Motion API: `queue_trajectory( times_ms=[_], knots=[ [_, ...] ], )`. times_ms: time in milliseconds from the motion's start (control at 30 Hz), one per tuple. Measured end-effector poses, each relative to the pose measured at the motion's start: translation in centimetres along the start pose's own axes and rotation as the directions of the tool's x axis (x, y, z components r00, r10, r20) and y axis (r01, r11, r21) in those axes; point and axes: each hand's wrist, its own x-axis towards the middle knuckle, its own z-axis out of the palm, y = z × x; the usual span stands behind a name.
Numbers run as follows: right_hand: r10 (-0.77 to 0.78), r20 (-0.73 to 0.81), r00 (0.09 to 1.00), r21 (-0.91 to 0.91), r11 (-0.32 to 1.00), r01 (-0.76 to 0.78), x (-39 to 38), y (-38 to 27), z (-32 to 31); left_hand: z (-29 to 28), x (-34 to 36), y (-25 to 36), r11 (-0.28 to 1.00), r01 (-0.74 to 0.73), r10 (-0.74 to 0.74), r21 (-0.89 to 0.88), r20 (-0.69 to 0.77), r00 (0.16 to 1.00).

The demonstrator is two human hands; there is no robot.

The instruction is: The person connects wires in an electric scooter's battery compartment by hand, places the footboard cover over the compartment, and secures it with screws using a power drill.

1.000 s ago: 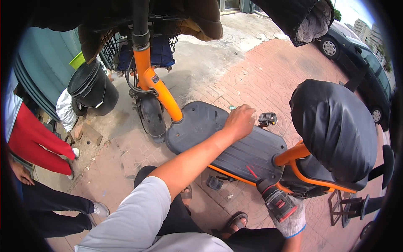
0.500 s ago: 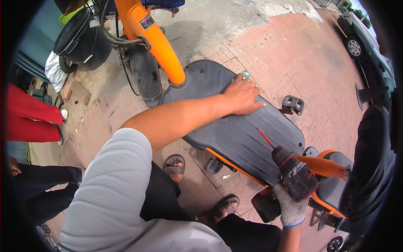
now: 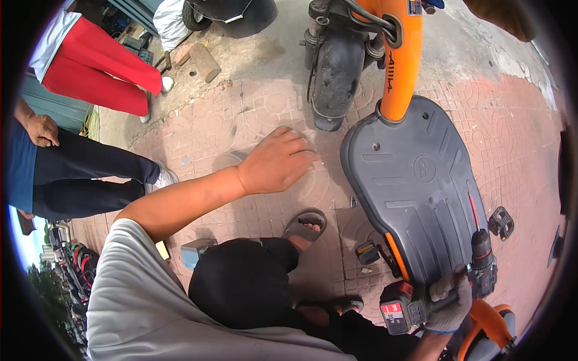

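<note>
My bare left hand (image 3: 277,159) is over the paving, left of the scooter's grey footboard (image 3: 409,168), with loosely bent fingers slightly apart and nothing visible in them. My gloved right hand (image 3: 451,301) grips a black cordless drill (image 3: 481,259) with a long red bit, held over the rear part of the footboard with the bit pointing toward its front. The bit's tip is near the board's right edge; I cannot tell whether it touches. An orange steering tube (image 3: 398,78) rises from the board's front, beside the dark front wheel (image 3: 337,78).
Pedals (image 3: 501,221) stick out beside the board. At left stand a person in red trousers (image 3: 90,72) and another in dark trousers (image 3: 90,168). A black bucket (image 3: 247,15), white sack (image 3: 171,24) and wooden block (image 3: 205,63) lie along the top. Orange rear frame (image 3: 494,325) is at lower right.
My left hand has left the footboard and moved leftward. The view has swung left, so the scooter sits further right in it. The drill stays in my right hand.
</note>
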Motion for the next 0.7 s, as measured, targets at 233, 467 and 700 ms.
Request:
queue_trajectory(
  times_ms=[233, 467, 700],
  knots=[
    [0.042, -0.180, 0.983, -0.072, 0.996, -0.055, 0.4, 1.1, 3.3, 11.3, -28.0, 0.7, 0.255, 0.917, -0.967, -0.307, -0.090, 0.239],
    [0.069, -0.187, 0.980, 0.001, 0.998, -0.070, 1.3, 1.0, 2.2, 18.4, -38.7, 11.6, 0.089, 0.962, -0.953, -0.257, 0.259, 0.157],
    [0.078, -0.028, 0.997, -0.004, 0.997, -0.079, 2.1, -0.2, -0.2, 20.7, -41.8, 14.0, 0.084, 0.971, -0.927, -0.222, 0.342, 0.158]
  ],
)
